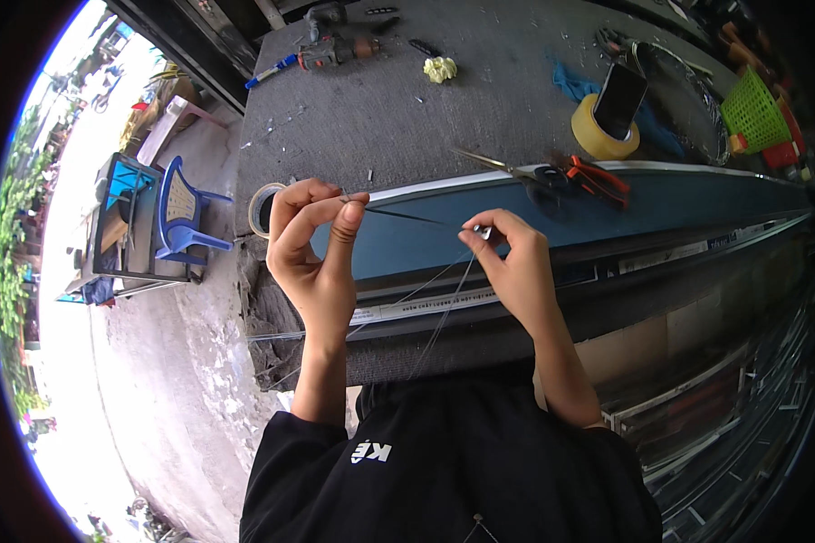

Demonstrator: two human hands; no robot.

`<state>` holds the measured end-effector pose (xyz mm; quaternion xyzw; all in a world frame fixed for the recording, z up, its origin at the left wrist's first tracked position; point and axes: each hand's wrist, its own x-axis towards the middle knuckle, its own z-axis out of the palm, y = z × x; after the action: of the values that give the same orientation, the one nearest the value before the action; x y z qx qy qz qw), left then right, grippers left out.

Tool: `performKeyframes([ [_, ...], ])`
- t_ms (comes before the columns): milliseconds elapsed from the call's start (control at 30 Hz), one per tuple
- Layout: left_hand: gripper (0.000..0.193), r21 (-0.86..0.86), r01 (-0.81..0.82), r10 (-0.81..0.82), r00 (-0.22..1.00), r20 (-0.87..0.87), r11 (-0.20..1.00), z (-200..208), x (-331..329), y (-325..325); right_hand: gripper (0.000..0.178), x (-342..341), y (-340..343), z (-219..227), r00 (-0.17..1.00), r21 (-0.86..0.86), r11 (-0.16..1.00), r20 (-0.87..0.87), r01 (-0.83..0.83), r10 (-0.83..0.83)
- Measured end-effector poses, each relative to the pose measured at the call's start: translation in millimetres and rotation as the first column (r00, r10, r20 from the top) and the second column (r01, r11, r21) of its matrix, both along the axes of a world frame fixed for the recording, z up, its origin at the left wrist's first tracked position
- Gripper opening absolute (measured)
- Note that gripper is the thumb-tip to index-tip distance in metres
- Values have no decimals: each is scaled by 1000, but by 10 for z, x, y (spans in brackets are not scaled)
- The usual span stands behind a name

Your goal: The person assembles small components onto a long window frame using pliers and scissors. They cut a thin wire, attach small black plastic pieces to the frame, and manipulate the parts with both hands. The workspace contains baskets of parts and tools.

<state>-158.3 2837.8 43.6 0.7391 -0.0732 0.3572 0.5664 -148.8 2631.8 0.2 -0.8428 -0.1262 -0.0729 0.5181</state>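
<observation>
In front of my chest, my left hand [317, 258] is closed, with thumb and forefinger pinching a thin dark pointed strip [403, 214]. The strip's tip reaches toward my right hand [516, 258]. That hand is closed too, its fingertips pinching a small shiny metal piece [484, 233]. Fine pale strands [439, 317] run down from near the right fingertips toward the bench edge. The strip and the metal piece are apart. Beneath both hands lies a long blue-grey profile [389, 249]. A tape roll [261, 217] sits beside my left hand, partly hidden by it.
Scissors [498, 166] and orange-handled pliers [598, 179] lie by the profile's far edge. Beyond are a yellow tape roll [591, 136] with a phone [621, 100] leaning on it, a power drill [326, 54] and a green basket [753, 110]. A blue chair [179, 213] stands left.
</observation>
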Motion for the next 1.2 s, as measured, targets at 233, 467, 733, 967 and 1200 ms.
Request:
performKeyframes([
  [233, 9, 81, 139, -116, 963, -244, 987, -8, -20, -177, 31, 1, 134, 204, 946, 41, 996, 318, -81, 64],
  [467, 10, -1, 198, -190, 939, -288, 980, -61, 8, -198, 26, 64, 352, 192, 920, 62, 996, 390, -67, 37],
  [733, 10, -30, 185, -184, 923, -338, 982, -79, 73, -194, 24, 171, 380, 135, 916, 27, 996, 397, -81, 64],
  [967, 10, -80, 170, -187, 927, -325, 982, -133, 135, -146, 23, 233, 381, 127, 926, -10, 992, 357, -125, 120],
  [1200, 8, -49, 152, -160, 937, -311, 987, -178, 164, -104, 18, 259, 401, 93, 946, 31, 988, 294, -150, 135],
])
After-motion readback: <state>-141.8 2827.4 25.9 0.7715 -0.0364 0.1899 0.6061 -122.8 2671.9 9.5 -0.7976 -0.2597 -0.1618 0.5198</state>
